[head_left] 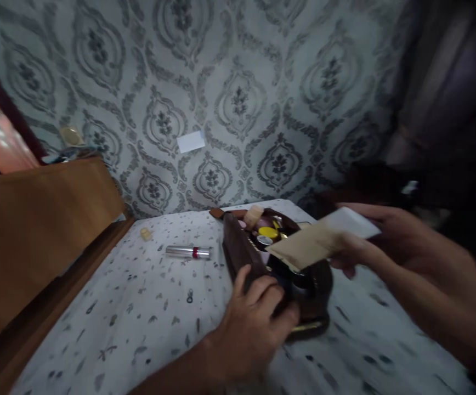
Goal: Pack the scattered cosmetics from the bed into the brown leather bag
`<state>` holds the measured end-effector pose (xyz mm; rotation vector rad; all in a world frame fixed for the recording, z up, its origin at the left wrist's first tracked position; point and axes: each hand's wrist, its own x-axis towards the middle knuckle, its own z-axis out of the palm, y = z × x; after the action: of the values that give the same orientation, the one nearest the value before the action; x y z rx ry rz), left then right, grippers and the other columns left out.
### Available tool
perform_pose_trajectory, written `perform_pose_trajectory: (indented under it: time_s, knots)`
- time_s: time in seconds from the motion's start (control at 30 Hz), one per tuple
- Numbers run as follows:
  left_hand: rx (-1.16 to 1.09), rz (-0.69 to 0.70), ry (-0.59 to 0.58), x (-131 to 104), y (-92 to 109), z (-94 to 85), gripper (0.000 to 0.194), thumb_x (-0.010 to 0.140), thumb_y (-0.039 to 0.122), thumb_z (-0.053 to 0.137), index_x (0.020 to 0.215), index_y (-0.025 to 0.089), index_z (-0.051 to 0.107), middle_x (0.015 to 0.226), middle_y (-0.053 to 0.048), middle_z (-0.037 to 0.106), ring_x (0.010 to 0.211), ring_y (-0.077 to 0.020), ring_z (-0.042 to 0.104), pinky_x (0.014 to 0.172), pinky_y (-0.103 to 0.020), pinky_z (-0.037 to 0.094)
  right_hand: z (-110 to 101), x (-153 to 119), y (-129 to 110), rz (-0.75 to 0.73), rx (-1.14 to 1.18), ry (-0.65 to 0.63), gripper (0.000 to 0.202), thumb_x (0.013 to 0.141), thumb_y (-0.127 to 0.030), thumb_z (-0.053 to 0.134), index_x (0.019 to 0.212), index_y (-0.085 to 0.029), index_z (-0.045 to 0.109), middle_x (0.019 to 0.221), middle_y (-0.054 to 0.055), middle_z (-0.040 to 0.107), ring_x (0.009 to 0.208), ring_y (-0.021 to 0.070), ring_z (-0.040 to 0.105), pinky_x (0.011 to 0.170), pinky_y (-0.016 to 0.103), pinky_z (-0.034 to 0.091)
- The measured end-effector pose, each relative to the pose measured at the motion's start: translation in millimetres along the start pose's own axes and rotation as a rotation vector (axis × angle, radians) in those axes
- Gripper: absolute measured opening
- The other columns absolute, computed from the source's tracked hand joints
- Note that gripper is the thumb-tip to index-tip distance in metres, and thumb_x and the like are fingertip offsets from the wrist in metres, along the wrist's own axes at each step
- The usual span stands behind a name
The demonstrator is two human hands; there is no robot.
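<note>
A dark brown toiletry bag [238, 241] stands open on the cloth, full of small items. Among them are a yellow lid [268, 233], a round white-topped jar [265, 240] and a beige piece [255, 215]. My left hand [254, 312] grips the bag's near side, fingers curled over its edge. Held over the bag's right part, a flat beige-and-white packet [316, 239] is pinched between the thumb and fingers of my right hand [363, 247]. The packet is slightly blurred and hides some of the contents. Left of the bag lies a silver tube with a red band [186, 252].
A white cloth with small leaf prints [159, 307] covers the surface. A small beige piece [145, 234] lies at its far left. A brown wooden panel [49, 230] borders the left side. Patterned wallpaper [238, 109] rises behind, and dark fabric [439, 93] hangs at the right.
</note>
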<state>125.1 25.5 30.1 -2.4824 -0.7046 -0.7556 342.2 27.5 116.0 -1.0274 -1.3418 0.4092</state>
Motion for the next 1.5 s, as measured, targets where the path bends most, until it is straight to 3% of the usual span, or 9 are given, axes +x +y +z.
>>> perform_pose_trajectory:
  time_s: [0.1,0.23,0.47,0.63,0.77,0.93,1.1,1.3,1.5]
  knots:
    - [-0.019,-0.003,0.071,-3.2,1.6,-1.2,0.028,0.097,0.02,0.047,0.119,0.022,0.065,0.111,-0.009,0.067,0.115,-0.0229,0.054,0.117,-0.054,0.024,-2.3,2.3,-10.9,0.018,0.018,-0.164,0.045,0.077,-0.055,0.075,0.108,-0.025,0.067,0.077,0.004,0.069,0.055,0.0151,0.061,0.05,0.027,0.052]
    - [-0.052,-0.013,0.11,-4.5,4.4,-0.1,0.027,0.097,0.018,0.047,0.115,0.02,0.067,0.109,-0.01,0.066,0.117,-0.0231,0.051,0.119,-0.053,0.021,-4.0,3.3,-1.4,-0.006,-0.054,-0.276,0.044,0.079,-0.05,0.073,0.112,-0.021,0.068,0.087,0.005,0.07,0.066,0.0163,0.061,0.053,0.024,0.051]
    - [-0.108,-0.05,0.184,-4.4,10.0,6.4,0.026,0.096,0.014,0.05,0.112,0.018,0.07,0.109,-0.01,0.066,0.116,-0.0216,0.053,0.119,-0.048,0.023,-3.5,2.7,11.4,0.079,-0.031,-0.38,0.039,0.074,-0.039,0.079,0.11,-0.024,0.075,0.103,0.004,0.073,0.085,0.0216,0.064,0.057,0.023,0.049]
    - [-0.131,-0.093,0.203,-5.8,11.3,11.6,0.024,0.095,0.015,0.055,0.112,0.021,0.07,0.107,-0.007,0.068,0.116,-0.0206,0.054,0.119,-0.048,0.026,-1.1,3.3,14.5,0.145,-0.015,-0.423,0.035,0.07,-0.033,0.083,0.104,-0.025,0.077,0.078,0.001,0.071,0.065,0.0177,0.061,0.05,0.023,0.047]
    - [-0.148,-0.088,0.207,-6.6,11.1,14.2,0.024,0.094,0.011,0.056,0.109,0.021,0.072,0.108,-0.007,0.068,0.117,-0.0199,0.053,0.12,-0.049,0.025,1.1,4.8,17.2,0.136,-0.044,-0.501,0.028,0.074,-0.034,0.08,0.1,-0.025,0.076,0.078,0.001,0.071,0.063,0.0169,0.062,0.053,0.025,0.049]
    - [-0.156,-0.12,0.231,-6.7,12.9,17.4,0.025,0.095,0.011,0.054,0.107,0.022,0.073,0.107,-0.006,0.069,0.117,-0.018,0.054,0.12,-0.048,0.026,4.9,9.2,14.8,0.152,-0.096,-0.746,0.017,0.087,-0.032,0.068,0.1,-0.021,0.07,0.083,0.001,0.071,0.066,0.0148,0.066,0.057,0.023,0.052]
    - [-0.153,-0.123,0.228,-6.0,13.4,17.9,0.025,0.095,0.011,0.054,0.104,0.024,0.073,0.103,-0.004,0.07,0.116,-0.0164,0.054,0.12,-0.047,0.028,9.4,10.8,14.3,0.273,-0.119,-0.951,0.002,0.094,-0.021,0.058,0.095,-0.021,0.06,0.075,-0.004,0.069,0.06,0.0103,0.067,0.057,0.019,0.051]
    - [-0.143,-0.133,0.241,-7.3,14.5,21.4,0.026,0.099,0.016,0.05,0.104,0.025,0.073,0.105,-0.004,0.07,0.12,-0.0156,0.053,0.121,-0.048,0.026,11.6,2.0,25.8,0.312,-0.134,-1.023,0.007,0.099,-0.024,0.05,0.095,-0.022,0.056,0.073,-0.004,0.068,0.055,0.009,0.065,0.05,0.016,0.047]
    - [-0.129,-0.114,0.251,-7.6,11.2,22.8,0.028,0.1,0.016,0.047,0.102,0.025,0.074,0.105,-0.003,0.07,0.119,-0.0144,0.052,0.122,-0.047,0.024,16.1,-4.2,32.5,0.073,-0.313,-0.917,0.007,0.097,-0.02,0.052,0.097,-0.022,0.059,0.093,0.001,0.068,0.071,0.0111,0.066,0.059,0.019,0.051]
